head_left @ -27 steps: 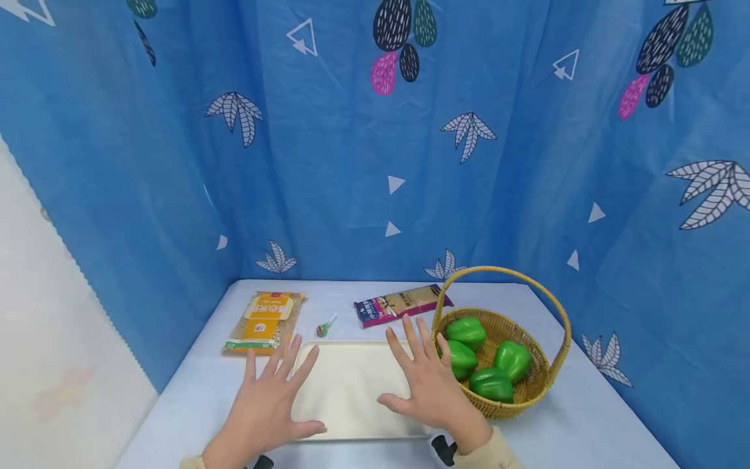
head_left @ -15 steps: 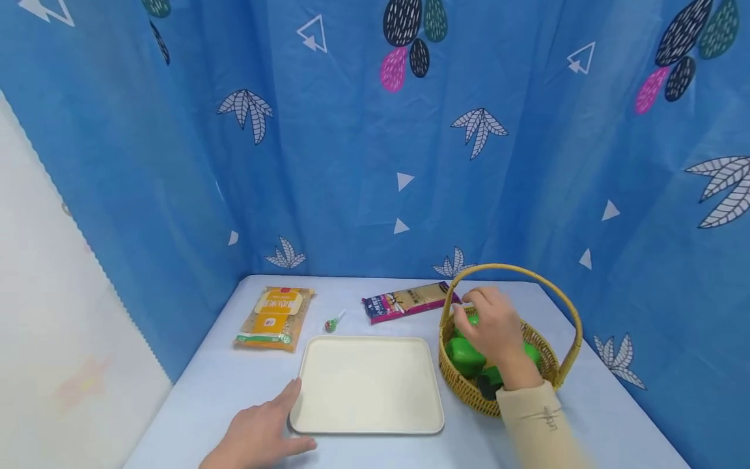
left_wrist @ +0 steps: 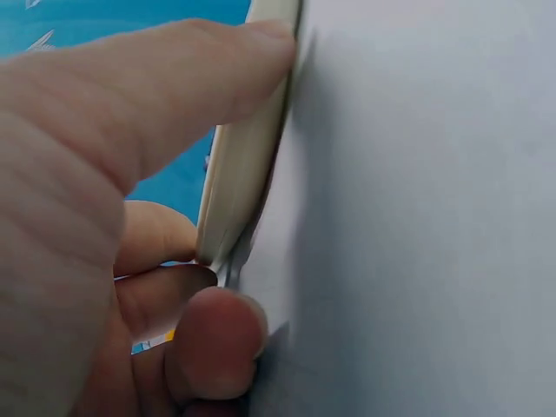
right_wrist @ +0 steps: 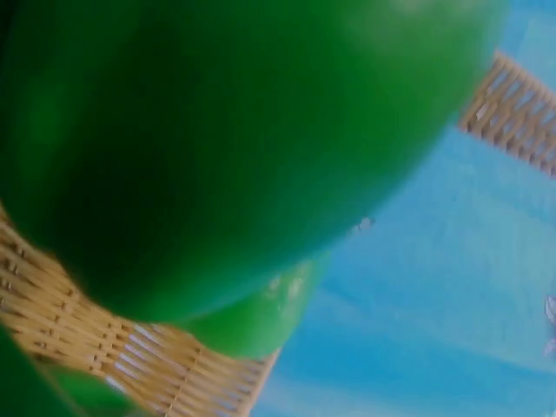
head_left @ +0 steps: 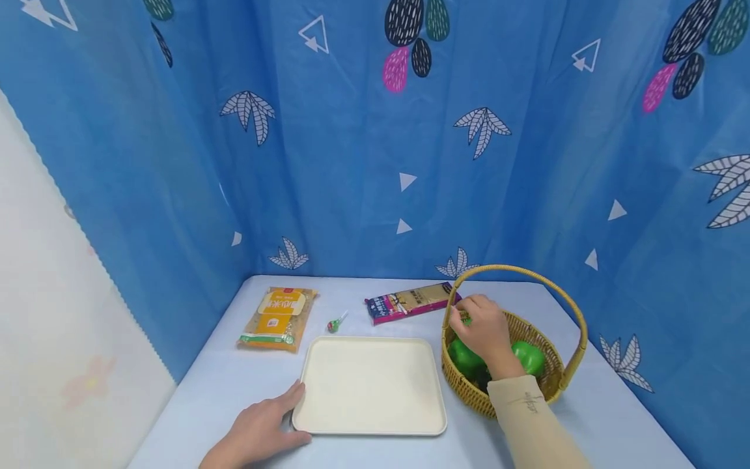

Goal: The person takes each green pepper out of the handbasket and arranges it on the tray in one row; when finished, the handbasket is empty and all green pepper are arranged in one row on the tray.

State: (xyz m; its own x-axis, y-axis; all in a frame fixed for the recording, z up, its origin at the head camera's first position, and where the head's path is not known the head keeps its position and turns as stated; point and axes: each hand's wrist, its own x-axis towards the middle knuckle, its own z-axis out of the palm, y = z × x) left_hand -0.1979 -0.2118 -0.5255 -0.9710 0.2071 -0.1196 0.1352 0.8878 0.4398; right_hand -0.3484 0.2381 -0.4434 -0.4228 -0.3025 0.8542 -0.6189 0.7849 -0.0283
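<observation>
Head view: nearest us, the left hand stands with thumb and fingers spread about the near-left corner of the cream tray, tips touching its edges. We judge the tray stiff and light, best held by the rim; its long side runs left to right. Beyond, the right hand bends its fingers down into the basket, over the far-left pepper; the tips are hidden, so we can't say whether they grip it. Too little of this pepper shows for us to say where it points or how its long axis lies. We expect it smooth, slightly slippery, light and firm, best taken round its widest part. Farther off lie a lollipop, a bag and a packet.
</observation>
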